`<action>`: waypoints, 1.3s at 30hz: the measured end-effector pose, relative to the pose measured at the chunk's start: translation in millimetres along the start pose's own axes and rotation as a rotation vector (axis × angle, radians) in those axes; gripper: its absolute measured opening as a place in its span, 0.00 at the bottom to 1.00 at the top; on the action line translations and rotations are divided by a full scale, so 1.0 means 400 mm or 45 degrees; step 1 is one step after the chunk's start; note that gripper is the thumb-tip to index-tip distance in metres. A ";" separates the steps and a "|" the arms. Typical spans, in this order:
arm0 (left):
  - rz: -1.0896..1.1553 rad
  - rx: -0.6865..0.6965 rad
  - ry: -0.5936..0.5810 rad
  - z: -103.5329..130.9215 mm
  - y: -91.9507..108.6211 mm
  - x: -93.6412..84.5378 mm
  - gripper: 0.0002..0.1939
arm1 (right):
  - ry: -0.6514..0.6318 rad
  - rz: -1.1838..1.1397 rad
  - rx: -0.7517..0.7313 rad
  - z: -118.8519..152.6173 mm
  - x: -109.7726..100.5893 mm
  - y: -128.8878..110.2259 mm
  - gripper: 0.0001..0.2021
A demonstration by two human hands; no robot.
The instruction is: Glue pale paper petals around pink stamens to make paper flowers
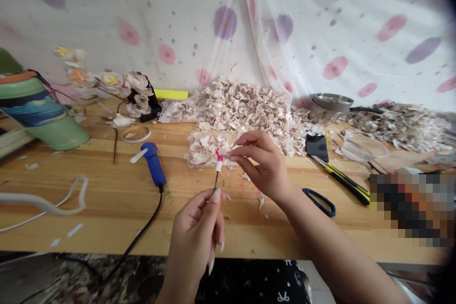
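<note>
My left hand [199,228] is closed round a thin dark stem [216,179], held upright over the front of the table. A white collar [218,166] wraps the top of the stem, and above it sits a small bright pink flower centre [218,154]. At the right side of that centre, my right hand [263,166] pinches with thumb and fingertips. What lies between these fingertips is too small to name. Just behind the flower centre is a clear plastic box [193,161] filled with pale, petal-like flakes [206,145].
A large heap of pale flakes [245,104] lies behind the box. Left of my hands are a blue glue gun [153,164], a tape roll [136,134] and a green tumbler [60,128]. On the right lie a yellow-black utility knife [342,181], scissor handles [319,203] and a metal pan [331,102].
</note>
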State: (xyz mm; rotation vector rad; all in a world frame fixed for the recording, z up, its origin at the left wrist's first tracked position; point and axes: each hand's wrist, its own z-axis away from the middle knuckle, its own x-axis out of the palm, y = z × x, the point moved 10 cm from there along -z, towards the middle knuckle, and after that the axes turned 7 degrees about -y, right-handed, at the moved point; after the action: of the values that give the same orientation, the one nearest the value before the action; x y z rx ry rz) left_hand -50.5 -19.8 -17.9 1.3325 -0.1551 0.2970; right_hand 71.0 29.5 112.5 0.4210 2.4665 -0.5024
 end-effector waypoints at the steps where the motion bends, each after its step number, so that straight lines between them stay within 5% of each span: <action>1: 0.003 -0.001 -0.002 0.000 0.000 0.000 0.20 | 0.006 0.017 -0.011 0.001 0.000 -0.003 0.04; 15: 0.030 -0.018 -0.008 0.009 0.000 0.003 0.19 | 0.024 0.205 -0.072 0.016 0.003 -0.013 0.05; 29: 0.119 -0.117 -0.189 0.004 -0.022 0.023 0.21 | 0.331 0.286 -0.214 0.027 -0.042 -0.051 0.11; 39: 0.252 -0.108 -0.259 -0.001 -0.025 0.024 0.20 | 0.374 0.207 -0.213 0.039 -0.057 -0.050 0.09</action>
State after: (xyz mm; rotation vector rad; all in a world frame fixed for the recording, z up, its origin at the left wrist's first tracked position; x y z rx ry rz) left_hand -38.5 -20.3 -24.8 1.2636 -0.4674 0.3178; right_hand 88.2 1.0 119.2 0.6589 2.6972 -0.1746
